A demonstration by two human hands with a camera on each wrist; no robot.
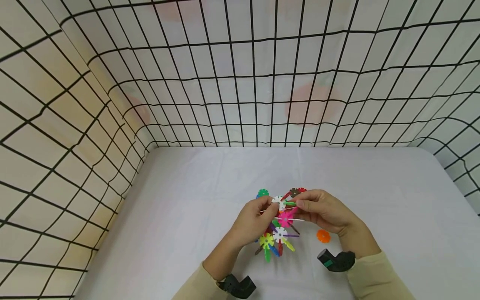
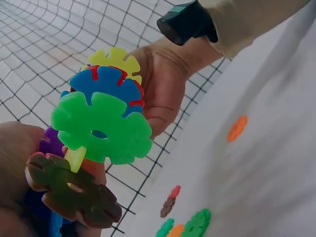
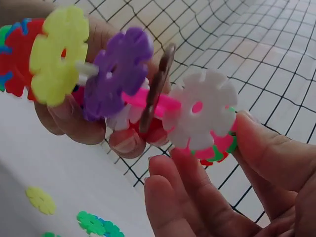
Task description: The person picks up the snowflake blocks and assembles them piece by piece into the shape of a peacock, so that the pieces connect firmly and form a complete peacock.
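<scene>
My left hand (image 1: 249, 221) grips a cluster of interlocked flower-shaped plastic discs, with pink (image 1: 286, 218), white (image 1: 280, 234) and yellow (image 1: 266, 241) ones showing. In the left wrist view a large green disc (image 2: 101, 128) and a brown disc (image 2: 74, 190) stick out from it. Thumb and fingers of my right hand (image 1: 328, 210) pinch a green disc (image 1: 290, 203), seen edge-on at the cluster's upper right. The right wrist view shows the right thumb at a green edge beside a white disc (image 3: 202, 106); the right fingers partly hide behind the cluster.
A loose orange disc (image 1: 323, 236) lies on the white table (image 1: 180, 216) near my right wrist. Beyond the hands are more discs, among them a green one (image 1: 263, 192) and a brown one (image 1: 294, 192). Black wire mesh (image 1: 240, 89) stands along the back and sides.
</scene>
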